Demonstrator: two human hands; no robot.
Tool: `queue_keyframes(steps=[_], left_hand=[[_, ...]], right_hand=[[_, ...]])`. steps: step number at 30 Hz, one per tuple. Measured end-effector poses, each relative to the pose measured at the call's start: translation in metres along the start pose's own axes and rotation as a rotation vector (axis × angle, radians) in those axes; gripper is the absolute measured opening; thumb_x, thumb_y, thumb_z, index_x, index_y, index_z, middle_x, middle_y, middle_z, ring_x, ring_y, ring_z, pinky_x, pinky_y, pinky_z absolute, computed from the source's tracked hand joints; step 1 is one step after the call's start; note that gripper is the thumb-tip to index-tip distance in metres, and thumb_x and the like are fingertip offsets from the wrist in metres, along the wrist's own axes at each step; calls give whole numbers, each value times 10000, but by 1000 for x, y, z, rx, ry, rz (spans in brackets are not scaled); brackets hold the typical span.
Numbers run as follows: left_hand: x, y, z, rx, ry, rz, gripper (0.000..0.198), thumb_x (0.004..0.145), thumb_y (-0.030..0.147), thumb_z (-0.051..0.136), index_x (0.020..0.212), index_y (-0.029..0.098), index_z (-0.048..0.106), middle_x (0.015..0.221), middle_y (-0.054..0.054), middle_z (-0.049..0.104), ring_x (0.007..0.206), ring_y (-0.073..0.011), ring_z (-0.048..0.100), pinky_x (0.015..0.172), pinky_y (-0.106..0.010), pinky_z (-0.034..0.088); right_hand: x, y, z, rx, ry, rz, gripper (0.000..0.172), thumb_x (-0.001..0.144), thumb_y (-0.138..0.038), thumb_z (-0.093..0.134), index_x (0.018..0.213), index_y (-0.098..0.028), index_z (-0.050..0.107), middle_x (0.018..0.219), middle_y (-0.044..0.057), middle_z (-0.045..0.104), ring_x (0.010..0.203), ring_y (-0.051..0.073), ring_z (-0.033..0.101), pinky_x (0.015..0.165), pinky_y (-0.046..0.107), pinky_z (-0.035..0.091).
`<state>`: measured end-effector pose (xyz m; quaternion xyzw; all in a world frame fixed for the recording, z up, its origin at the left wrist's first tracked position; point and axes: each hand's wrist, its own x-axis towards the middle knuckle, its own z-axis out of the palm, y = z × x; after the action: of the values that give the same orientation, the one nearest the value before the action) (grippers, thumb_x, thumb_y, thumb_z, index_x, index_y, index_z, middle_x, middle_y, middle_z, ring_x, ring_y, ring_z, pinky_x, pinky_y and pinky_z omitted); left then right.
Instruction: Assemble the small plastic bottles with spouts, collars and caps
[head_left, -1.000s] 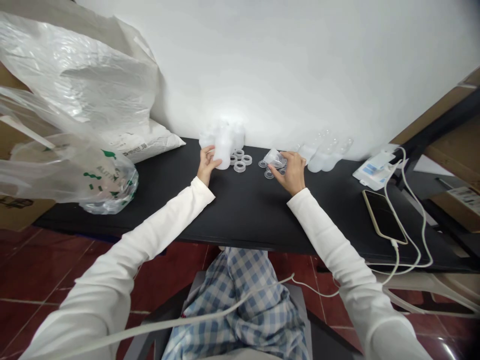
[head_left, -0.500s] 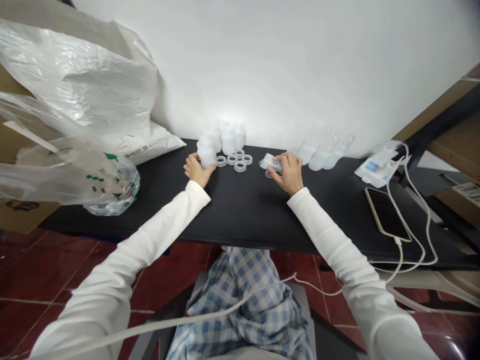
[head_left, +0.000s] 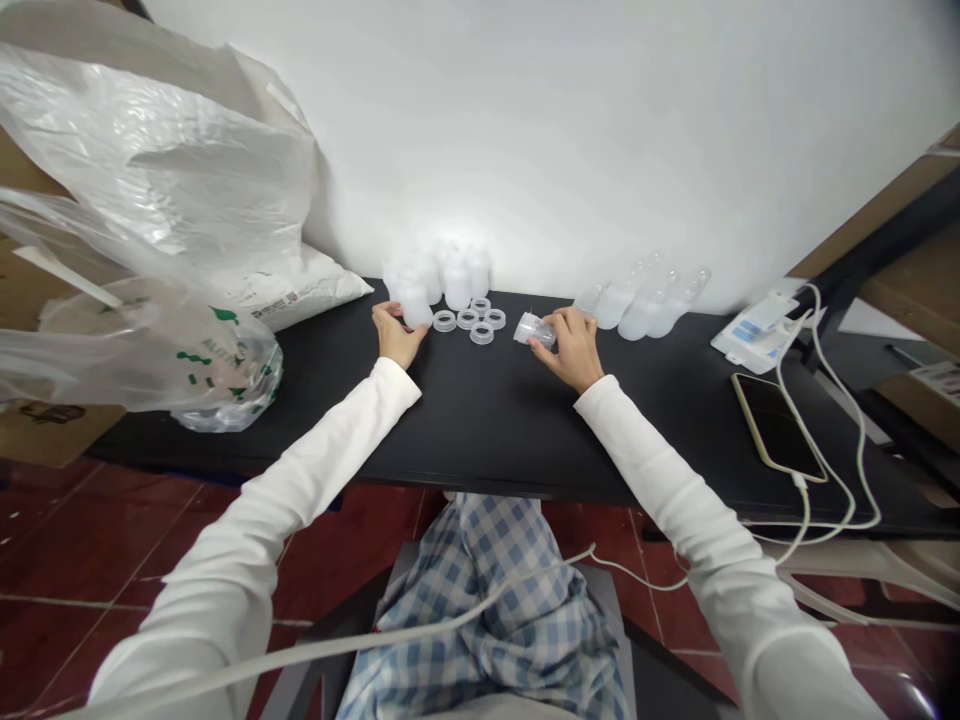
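My left hand [head_left: 399,337] is curled around the lower part of a frosted white plastic bottle [head_left: 415,303], fingers on its far left side and thumb on the right. Similar bottles [head_left: 456,282] stand behind it against the wall. Several clear plastic rings [head_left: 482,333] lie flat on the black table just right of that hand. My right hand [head_left: 574,348] pinches a clear, short cylindrical plastic piece [head_left: 535,330] with a whitish rim, turned toward the left. To the right of it, several clear dome-topped pieces with frosted lower parts [head_left: 645,305] lean near the wall.
On the left are a large white plastic sack [head_left: 195,170] and a clear bag with green print [head_left: 217,370]. At the right lie a phone [head_left: 776,425] on a charging cable and a white power strip [head_left: 757,335]. The black table [head_left: 487,420] has its front edge above my lap.
My right hand has raised and turned the clear piece slightly; the ring shapes under it no longer show. My left hand has shifted a little, and the bottle has moved slightly.
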<state>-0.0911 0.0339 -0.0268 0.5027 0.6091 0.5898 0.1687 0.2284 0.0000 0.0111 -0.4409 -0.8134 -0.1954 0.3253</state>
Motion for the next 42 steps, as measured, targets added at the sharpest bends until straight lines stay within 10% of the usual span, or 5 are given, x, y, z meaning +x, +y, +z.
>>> queue_keyframes(steps=[8,19,24,31,42], left_hand=[[-1,9,-1,-47,-22,-140,394,678,14,671,1006,185,536,1150,-81,496,876,-161,689,1016,-399,548],[-2,13,3,115,-137,-59,270,761,52,592,1004,170,602,1154,-109,583,1054,-217,645,1041,-393,507],[-18,25,7,97,-86,222,223,837,76,553,1032,174,600,1117,-103,593,951,-183,617,895,-336,521],[-62,67,47,-145,-503,590,305,1020,429,448,1018,189,636,1050,-86,661,913,-162,610,811,-287,479],[-72,79,63,-369,-551,363,512,930,669,487,839,184,626,863,-49,643,822,-171,562,784,-301,439]], right_hand=[[0,-2,0,14,-7,10,400,973,-532,507,1058,-158,623,1011,131,641,963,269,592,861,392,381],[0,-4,0,41,-11,13,443,994,-568,462,1083,-158,602,1011,129,649,971,274,602,874,394,374],[1,-9,1,79,-14,22,497,1004,-582,443,1182,-136,570,1032,141,653,983,278,602,883,395,369],[1,-13,3,134,-68,-4,451,1023,-529,415,1204,-141,554,1066,137,649,1010,269,590,902,389,354],[-2,-12,4,144,-75,109,449,1033,-566,358,963,-187,587,874,68,647,856,233,552,883,384,338]])
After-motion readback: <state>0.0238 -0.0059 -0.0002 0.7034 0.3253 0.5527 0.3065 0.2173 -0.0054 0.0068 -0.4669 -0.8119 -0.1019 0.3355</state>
